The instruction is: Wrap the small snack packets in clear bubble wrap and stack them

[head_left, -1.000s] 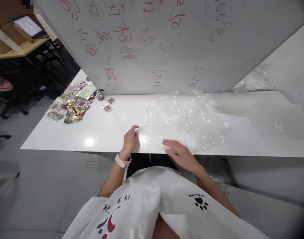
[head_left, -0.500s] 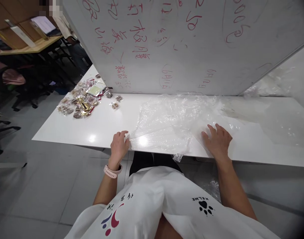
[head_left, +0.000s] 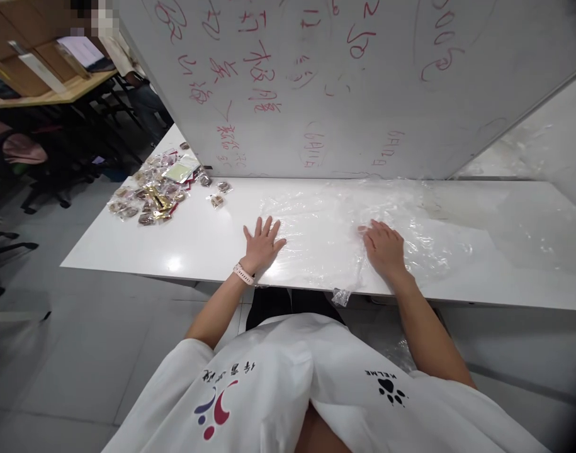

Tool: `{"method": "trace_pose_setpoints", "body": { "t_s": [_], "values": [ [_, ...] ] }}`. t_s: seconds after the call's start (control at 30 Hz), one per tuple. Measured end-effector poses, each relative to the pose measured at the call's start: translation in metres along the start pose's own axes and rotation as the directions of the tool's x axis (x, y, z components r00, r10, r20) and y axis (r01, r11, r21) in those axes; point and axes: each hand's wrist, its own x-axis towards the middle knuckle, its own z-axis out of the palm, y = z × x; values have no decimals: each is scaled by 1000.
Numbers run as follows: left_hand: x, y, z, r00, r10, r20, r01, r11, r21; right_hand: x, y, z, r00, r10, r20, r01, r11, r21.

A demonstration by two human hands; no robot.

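A thin clear plastic sheet (head_left: 320, 242), wrinkled and shiny, lies spread on the white table (head_left: 136, 248) in front of me. My left hand (head_left: 263, 244) rests flat on the sheet's left part, fingers spread and holding nothing. On the right, my right hand (head_left: 384, 250) has its fingers curled together on the plastic, with a bit of film bunched at the fingertips. To the right of that hand the film is more crumpled. A small crumpled end of plastic (head_left: 340, 297) hangs over the front edge.
A whiteboard (head_left: 288, 113) with red writing stands along the table's back. Many small wrapped packets (head_left: 158, 189) are heaped at the left, with two loose ones beside them. More clear plastic (head_left: 537, 233) lies at the right. Another person (head_left: 141, 88) is at the far left.
My left hand has moved forward and right, from the sheet's left edge to lying flat on it. My right hand has shifted left and forward, its fingers now curled; the film beside it has bunched.
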Motion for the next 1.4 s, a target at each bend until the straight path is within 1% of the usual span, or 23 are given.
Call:
{"method": "trace_pose_setpoints", "body": {
  "t_s": [0.1, 0.2, 0.27, 0.33, 0.37, 0.4, 0.43, 0.47, 0.5, 0.53, 0.57, 0.6, 0.63, 0.67, 0.73, 0.8, 0.93, 1.0, 1.07, 1.13, 1.2, 1.33, 1.4],
  "values": [
    [-15, -9, -5, 998, -62, -3, 62, 998, 4, -13, 29, -3, 992, 106, -63, -105, 994, 15],
    [-18, -13, -15, 993, -119, 1, 119, 993, 4, -15, 50, -14, 964, 247, -94, -248, 969, 8],
    [-16, -18, -25, 993, -119, 26, 120, 992, -30, -12, 56, -26, 943, 305, -132, -308, 951, -4],
    [-13, -26, -38, 993, -88, 80, 95, 991, -97, -9, 46, -40, 915, 315, -251, -327, 945, -7],
    [-10, -31, -45, 992, -76, 104, 90, 986, -140, -8, 35, -45, 898, 298, -324, -313, 950, 7],
    [-7, -37, -52, 991, -81, 108, 100, 977, -186, -7, 19, -49, 890, 262, -374, -269, 963, 35],
    [-4, -44, -59, 991, -110, 79, 125, 966, -224, -6, 1, -49, 902, 206, -380, -193, 979, 74],
    [1, -52, -64, 986, -164, 16, 163, 955, -249, -6, -20, -47, 933, 128, -337, -94, 989, 116],
    [6, -60, -68, 970, -233, -72, 207, 942, -265, -7, -42, -41, 967, 31, -254, 10, 987, 159],
    [12, -68, -71, 936, -308, -168, 257, 928, -270, -8, -62, -33, 987, -75, -145, 103, 975, 195],
    [18, -77, -73, 892, -373, -254, 307, 914, -265, -10, -80, -23, 985, -168, -36, 172, 960, 219],
    [25, -87, -73, 852, -421, -312, 353, 901, -253, -12, -94, -13, 970, -237, 53, 219, 949, 229],
    [32, -97, -73, 822, -461, -335, 395, 884, -248, -15, -105, -3, 954, -278, 114, 248, 942, 227],
    [39, -107, -72, 806, -495, -326, 432, 867, -248, -16, -111, 6, 943, -299, 147, 264, 939, 219],
    [54, -125, -69, 802, -530, -277, 476, 846, -239, -19, -114, 17, 936, -311, 164, 277, 940, 200],
    [68, -139, -67, 813, -525, -252, 482, 850, -214, -20, -111, 20, 938, -308, 160, 279, 943, 180],
    [94, -152, -68, 858, -425, -289, 402, 905, -137, -19, -107, 15, 929, -335, 155, 312, 937, 155],
    [104, -151, -70, 879, -369, -302, 361, 929, -85, -16, -105, 14, 900, -406, 161, 382, 910, 161],
    [109, -147, -71, 881, -351, -316, 358, 933, -38, -12, -103, 15, 853, -493, 171, 466, 867, 176],
    [110, -143, -69, 866, -359, -348, 378, 926, -14, -8, -99, 16, 810, -557, 183, 525, 828, 196],
    [106, -142, -68, 841, -379, -386, 396, 917, -37, -4, -96, 16, 788, -586, 191, 548, 808, 217],
    [91, -141, -72, 784, -460, -416, 433, 886, -165, -1, -96, 16, 787, -589, 185, 542, 802, 251],
    [82, -132, -78, 768, -478, -426, 440, 877, -191, -1, -97, 15, 791, -586, 174, 534, 801, 269]
  ]
}}
